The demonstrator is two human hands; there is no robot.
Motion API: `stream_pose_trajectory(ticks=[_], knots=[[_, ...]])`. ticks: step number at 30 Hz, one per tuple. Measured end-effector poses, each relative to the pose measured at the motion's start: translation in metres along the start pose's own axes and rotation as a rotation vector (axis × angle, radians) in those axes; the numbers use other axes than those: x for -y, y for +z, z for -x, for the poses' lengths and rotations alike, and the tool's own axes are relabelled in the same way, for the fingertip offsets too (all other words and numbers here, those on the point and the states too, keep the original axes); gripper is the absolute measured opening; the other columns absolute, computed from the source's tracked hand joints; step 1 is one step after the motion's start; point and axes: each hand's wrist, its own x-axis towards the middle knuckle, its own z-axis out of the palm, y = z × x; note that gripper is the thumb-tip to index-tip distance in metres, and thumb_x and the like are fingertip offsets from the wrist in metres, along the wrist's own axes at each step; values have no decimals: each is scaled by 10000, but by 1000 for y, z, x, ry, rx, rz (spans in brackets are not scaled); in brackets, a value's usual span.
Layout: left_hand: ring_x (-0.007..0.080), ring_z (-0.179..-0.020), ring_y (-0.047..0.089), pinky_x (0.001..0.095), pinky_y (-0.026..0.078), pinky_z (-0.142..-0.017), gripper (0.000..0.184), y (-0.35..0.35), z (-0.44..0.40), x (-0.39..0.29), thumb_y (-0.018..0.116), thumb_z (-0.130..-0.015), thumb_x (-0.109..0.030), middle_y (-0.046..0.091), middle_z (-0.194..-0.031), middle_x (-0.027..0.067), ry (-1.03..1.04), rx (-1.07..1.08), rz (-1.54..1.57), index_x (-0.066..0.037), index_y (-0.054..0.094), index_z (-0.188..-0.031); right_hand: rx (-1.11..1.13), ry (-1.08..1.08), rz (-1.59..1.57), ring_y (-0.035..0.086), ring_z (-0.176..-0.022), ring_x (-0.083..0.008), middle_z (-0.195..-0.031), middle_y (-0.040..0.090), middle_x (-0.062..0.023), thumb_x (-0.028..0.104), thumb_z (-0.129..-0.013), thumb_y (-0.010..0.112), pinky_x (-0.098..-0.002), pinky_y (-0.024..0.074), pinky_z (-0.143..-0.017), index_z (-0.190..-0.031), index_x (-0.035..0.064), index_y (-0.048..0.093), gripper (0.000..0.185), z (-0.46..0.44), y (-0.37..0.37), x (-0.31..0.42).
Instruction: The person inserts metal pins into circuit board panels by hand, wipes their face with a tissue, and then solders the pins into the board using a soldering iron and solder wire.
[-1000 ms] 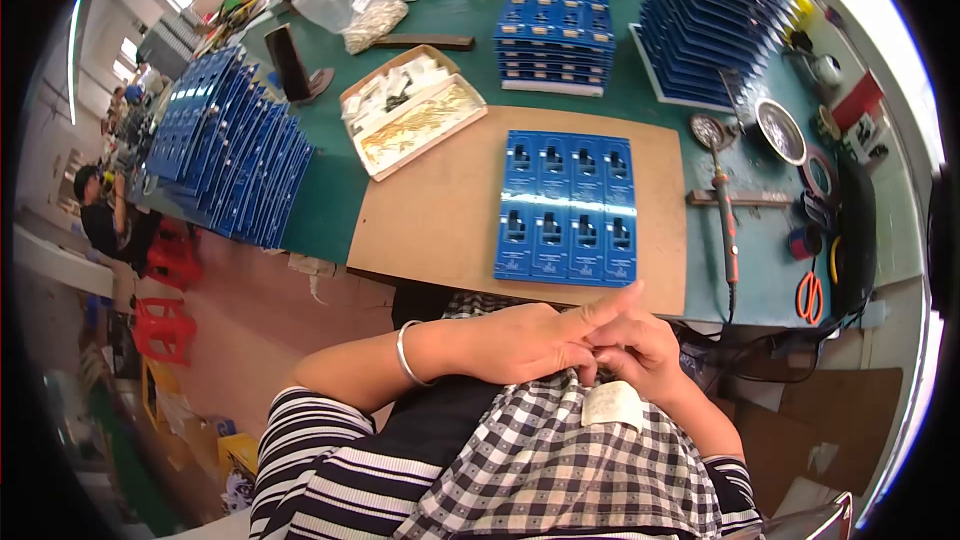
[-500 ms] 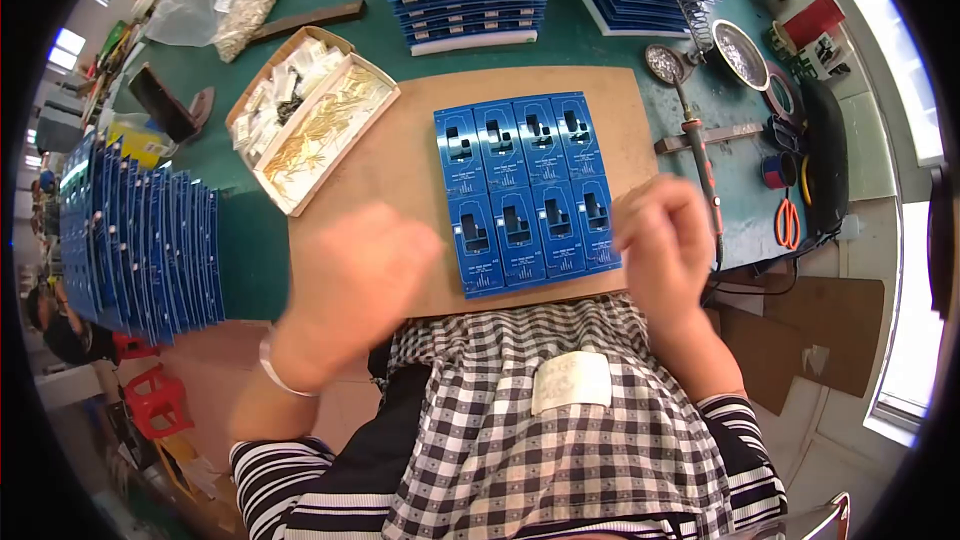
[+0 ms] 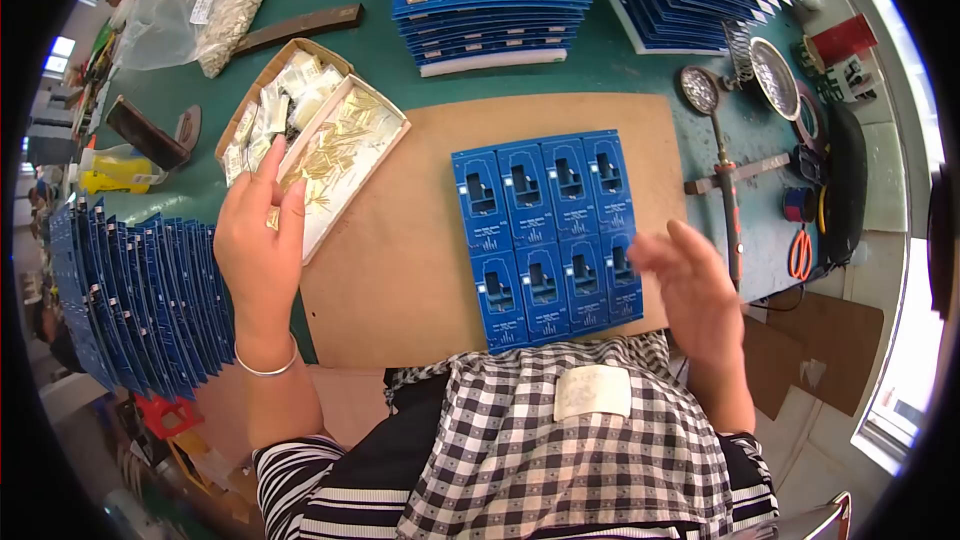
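Observation:
A blue circuit board panel (image 3: 548, 240) with rows of cut-out sections lies flat on a brown board (image 3: 400, 310). My left hand (image 3: 262, 240) reaches over the near left side of a cardboard box (image 3: 355, 155), index finger and thumb stretched apart. Thin gold-coloured pins (image 3: 345, 135) fill one compartment of that box, and small white pieces (image 3: 298, 90) sit in the other. Beside the panel's right edge is my right hand (image 3: 695, 290), slightly blurred, with its fingers extended and nothing visible in them. Whether it touches the panel, I cannot tell.
Stacks of blue panels (image 3: 490, 15) stand at the back, and upright panels (image 3: 140, 300) line the left. A soldering iron (image 3: 730, 220), a metal dish (image 3: 775, 80) and orange scissors (image 3: 800, 255) are on the right. A plastic bag (image 3: 170, 15) rests at back left.
My left hand has moved left from the brown board to the box, and its fingers have spread. My right hand has opened out beside the panel. The view has shifted slightly.

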Motion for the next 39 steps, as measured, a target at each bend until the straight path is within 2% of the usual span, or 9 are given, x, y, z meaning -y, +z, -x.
stream_pose_trajectory(ticks=[1, 3, 6, 8, 14, 19, 24, 28, 39], knots=[[162, -635, 451, 289, 391, -593, 407, -1, -3, 5, 611, -873, -97, 438, -706, 52, -9, 13, -9, -66, 577, -1278, 155, 10, -206, 474, -1232, -322, -1371, 450, -238, 521, -968, 359, -479, 330, -1035, -1448, 2, 291, 710, -7, 20, 18], [214, -657, 529, 330, 435, -616, 382, -4, -8, -2, 637, -854, -120, 524, -730, 82, -76, 49, -6, -58, 606, -1230, 250, 1024, -336, 365, -1346, -336, -1436, 382, -246, 474, -994, 347, -457, 290, -1085, -1465, -13, 240, 686, -25, 50, 73], [215, -678, 548, 323, 449, -644, 392, 2, -11, -2, 634, -855, -115, 544, -750, 83, -44, 53, 31, -60, 598, -1241, 938, 73, -379, 190, -1388, -408, -1468, 245, -285, 463, -977, 332, -536, 185, -1107, -1453, -26, 252, 687, -37, 72, 60], [216, -678, 549, 325, 449, -646, 399, 3, -12, -5, 636, -852, -111, 546, -753, 84, -49, 69, 45, -58, 593, -1245, 1106, 117, -402, 94, -1403, -483, -1482, 144, -353, 428, -984, 283, -592, 148, -1105, -1464, -29, 215, 666, -45, 76, 73], [227, -684, 550, 334, 449, -650, 396, 8, -12, 5, 646, -842, -112, 549, -749, 84, -51, 80, 74, -44, 600, -1229, 482, -379, 63, 577, -1108, -340, -1091, 647, -213, 127, -880, 597, -414, 462, -929, -978, -31, 679, 203, -41, 126, 84], [238, -699, 552, 338, 449, -654, 336, 11, -27, -3, 656, -825, -108, 552, -741, 89, 84, 139, 102, -40, 640, -1154, 902, -318, 385, 434, -1279, -405, -1310, 540, -211, 214, -883, 613, -462, 367, -1041, -1200, -30, 592, 401, -69, 88, 109], [247, -698, 538, 349, 438, -646, 291, 13, -29, -16, 665, -809, -106, 542, -720, 83, 226, 106, 128, -53, 663, -1095, 240, -236, 918, 557, -1163, -348, -1209, 622, -158, 229, -849, 624, -440, 426, -977, -1062, 33, 660, 292, -54, 51, 67], [193, -691, 543, 292, 426, -644, 225, 7, -26, 7, 650, -842, -95, 569, -728, 80, 61, 89, -46, -30, 678, -1056, -191, -183, 1020, 573, -689, -232, -727, 599, -110, 193, -967, 474, -348, 458, -633, -686, 11, 524, 338, -6, 3, 6], [222, -745, 606, 302, 479, -665, 189, 23, -15, 42, 621, -798, -37, 604, -849, 70, -94, 159, 57, -67, 679, -975, -368, -229, 909, 484, -650, -167, -728, 535, -101, 231, -1007, 407, -282, 378, -590, -698, 12, 472, 384, 3, -30, -41]])
